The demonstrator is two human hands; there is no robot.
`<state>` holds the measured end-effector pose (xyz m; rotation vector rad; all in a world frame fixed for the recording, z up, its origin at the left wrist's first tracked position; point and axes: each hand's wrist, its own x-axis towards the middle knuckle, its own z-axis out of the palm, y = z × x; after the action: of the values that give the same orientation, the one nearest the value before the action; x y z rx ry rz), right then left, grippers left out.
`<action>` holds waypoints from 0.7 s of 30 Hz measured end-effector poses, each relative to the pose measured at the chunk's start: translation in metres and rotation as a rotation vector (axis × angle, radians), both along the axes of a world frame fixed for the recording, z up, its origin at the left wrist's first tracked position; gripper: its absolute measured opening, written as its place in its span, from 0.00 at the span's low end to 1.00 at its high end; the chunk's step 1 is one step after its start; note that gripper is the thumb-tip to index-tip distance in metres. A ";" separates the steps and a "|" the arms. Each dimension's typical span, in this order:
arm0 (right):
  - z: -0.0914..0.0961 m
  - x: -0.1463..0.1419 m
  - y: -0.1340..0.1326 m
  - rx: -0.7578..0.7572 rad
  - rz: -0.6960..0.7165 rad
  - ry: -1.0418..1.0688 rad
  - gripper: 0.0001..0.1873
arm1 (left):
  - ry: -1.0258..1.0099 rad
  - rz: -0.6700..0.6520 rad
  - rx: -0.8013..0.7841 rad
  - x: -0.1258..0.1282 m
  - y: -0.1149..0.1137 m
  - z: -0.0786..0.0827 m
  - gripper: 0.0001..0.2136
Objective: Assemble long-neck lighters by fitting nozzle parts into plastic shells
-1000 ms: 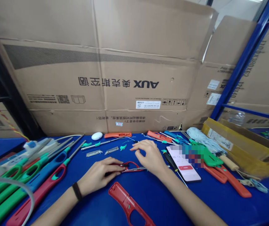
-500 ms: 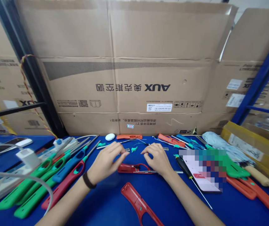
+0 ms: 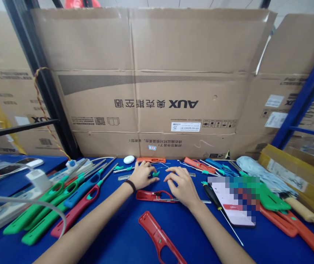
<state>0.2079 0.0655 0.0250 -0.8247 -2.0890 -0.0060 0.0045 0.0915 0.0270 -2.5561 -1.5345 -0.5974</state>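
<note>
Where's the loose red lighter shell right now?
The red lighter shell lies at the bottom centre of the head view, on the blue bench, just below the red lighter part beside the right hand.

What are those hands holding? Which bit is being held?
The left hand is right beside a small green plastic piece, but I can't tell whether it's holding it. The right hand seems to hold nothing.

Blue workbench (image 3: 118,234), utility lighters (image 3: 82,192), probably a smartphone (image 3: 228,205)
</note>
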 end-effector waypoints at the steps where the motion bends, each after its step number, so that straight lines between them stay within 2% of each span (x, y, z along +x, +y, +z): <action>1: 0.000 0.001 0.001 -0.010 -0.006 -0.008 0.12 | 0.008 -0.013 0.007 0.004 0.001 -0.002 0.08; 7: 0.002 0.005 0.004 -0.172 -0.007 -0.153 0.14 | -0.001 -0.108 0.035 0.015 -0.013 0.002 0.06; 12: 0.006 -0.002 -0.004 -0.247 0.043 -0.209 0.06 | -0.111 -0.212 -0.051 0.004 -0.038 0.006 0.04; 16: 0.009 -0.007 -0.012 -0.324 0.125 -0.238 0.04 | -0.250 -0.240 -0.056 -0.003 -0.054 -0.001 0.02; 21: 0.010 -0.008 -0.017 -0.318 0.112 -0.317 0.06 | -0.318 -0.264 -0.034 -0.005 -0.060 -0.010 0.05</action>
<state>0.1996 0.0489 0.0352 -0.9408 -2.4742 0.2795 -0.0003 0.0315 0.0168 -2.8204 -1.2981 -1.0612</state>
